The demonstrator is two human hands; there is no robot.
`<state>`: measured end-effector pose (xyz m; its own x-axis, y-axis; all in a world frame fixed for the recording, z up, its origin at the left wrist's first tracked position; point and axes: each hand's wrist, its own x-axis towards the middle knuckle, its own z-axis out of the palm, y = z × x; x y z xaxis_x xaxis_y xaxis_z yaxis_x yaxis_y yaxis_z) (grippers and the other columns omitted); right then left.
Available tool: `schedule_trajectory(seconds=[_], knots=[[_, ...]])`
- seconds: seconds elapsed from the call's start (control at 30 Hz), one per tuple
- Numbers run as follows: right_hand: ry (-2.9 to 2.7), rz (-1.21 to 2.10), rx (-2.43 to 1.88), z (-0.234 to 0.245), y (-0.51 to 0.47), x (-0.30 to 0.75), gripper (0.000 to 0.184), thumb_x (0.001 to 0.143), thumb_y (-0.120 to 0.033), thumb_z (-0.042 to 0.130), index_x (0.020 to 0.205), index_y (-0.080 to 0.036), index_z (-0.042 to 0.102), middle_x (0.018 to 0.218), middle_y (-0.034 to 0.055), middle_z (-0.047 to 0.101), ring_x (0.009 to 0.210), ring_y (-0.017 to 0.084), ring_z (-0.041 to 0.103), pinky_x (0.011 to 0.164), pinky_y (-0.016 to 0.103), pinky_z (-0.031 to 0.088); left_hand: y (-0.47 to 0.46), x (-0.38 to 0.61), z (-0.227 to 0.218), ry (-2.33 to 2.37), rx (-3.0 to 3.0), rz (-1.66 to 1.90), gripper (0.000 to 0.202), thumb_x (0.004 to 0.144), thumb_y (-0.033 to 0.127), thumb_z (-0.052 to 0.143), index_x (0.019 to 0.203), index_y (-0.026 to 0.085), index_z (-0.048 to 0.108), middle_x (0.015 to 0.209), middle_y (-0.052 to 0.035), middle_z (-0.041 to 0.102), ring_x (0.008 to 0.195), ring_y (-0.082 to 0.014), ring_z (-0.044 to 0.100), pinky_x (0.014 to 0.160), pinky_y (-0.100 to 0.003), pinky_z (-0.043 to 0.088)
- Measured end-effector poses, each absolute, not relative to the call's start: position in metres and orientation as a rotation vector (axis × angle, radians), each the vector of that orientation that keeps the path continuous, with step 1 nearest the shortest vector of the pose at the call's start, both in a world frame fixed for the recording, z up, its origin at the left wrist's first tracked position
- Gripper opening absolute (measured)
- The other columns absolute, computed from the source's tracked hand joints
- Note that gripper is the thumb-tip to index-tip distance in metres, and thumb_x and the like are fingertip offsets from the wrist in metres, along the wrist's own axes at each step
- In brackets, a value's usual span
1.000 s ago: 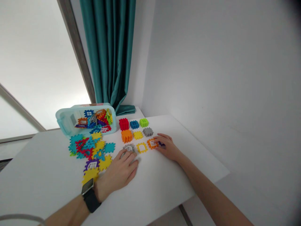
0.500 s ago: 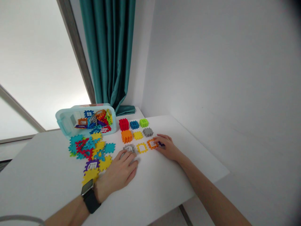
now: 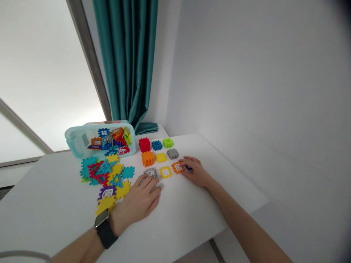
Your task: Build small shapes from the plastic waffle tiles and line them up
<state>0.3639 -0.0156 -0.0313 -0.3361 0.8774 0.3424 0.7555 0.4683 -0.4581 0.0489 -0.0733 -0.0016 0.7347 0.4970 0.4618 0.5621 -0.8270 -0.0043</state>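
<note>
My left hand, with a dark smartwatch on its wrist, rests on the table with its fingers spread and its fingertips on the near edge of a grey window tile. My right hand lies further right, fingers apart, fingertips touching or just beside an orange window tile. A dark purple tile shows partly beneath that hand, the rest of it hidden. Between the hands lies a yellow window tile. Behind are a single yellow tile, a grey tile stack and an orange tile stack.
Red, blue and lime green tile stacks form the back row. A light blue bin lies on its side, holding mixed tiles. Loose turquoise tiles, yellow and red pieces pile left of my left hand. A wall borders the right.
</note>
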Motion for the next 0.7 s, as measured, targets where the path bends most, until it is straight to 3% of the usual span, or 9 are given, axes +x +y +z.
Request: schedule_trajectory(seconds=[0.43,0.7], knots=[[-2.217,0.097,-1.227,-0.021,-0.036,0.345,0.036,0.087,-0.022,0.063,0.123,-0.026,0.065,0.134,0.0086,0.066,0.137,0.030,0.048,0.113,0.055,0.036,-0.073,0.048,0.006,-0.890,-2.795,-0.619,0.015,0.095,0.025,0.054,0.106,0.023,0.065,0.120,-0.0089,0.063,0.113,-0.0256,0.056,0.107,-0.048,0.037],[-2.305,0.018,-1.063,0.000,-0.049,0.297,0.030,0.089,-0.019,0.060,0.118,-0.025,0.065,0.134,0.0081,0.065,0.135,0.027,0.049,0.112,0.053,0.037,-0.065,0.016,0.021,-1.015,-2.724,-0.616,0.021,0.094,0.024,0.052,0.112,0.023,0.064,0.121,-0.0101,0.063,0.110,-0.0284,0.055,0.100,-0.050,0.039]])
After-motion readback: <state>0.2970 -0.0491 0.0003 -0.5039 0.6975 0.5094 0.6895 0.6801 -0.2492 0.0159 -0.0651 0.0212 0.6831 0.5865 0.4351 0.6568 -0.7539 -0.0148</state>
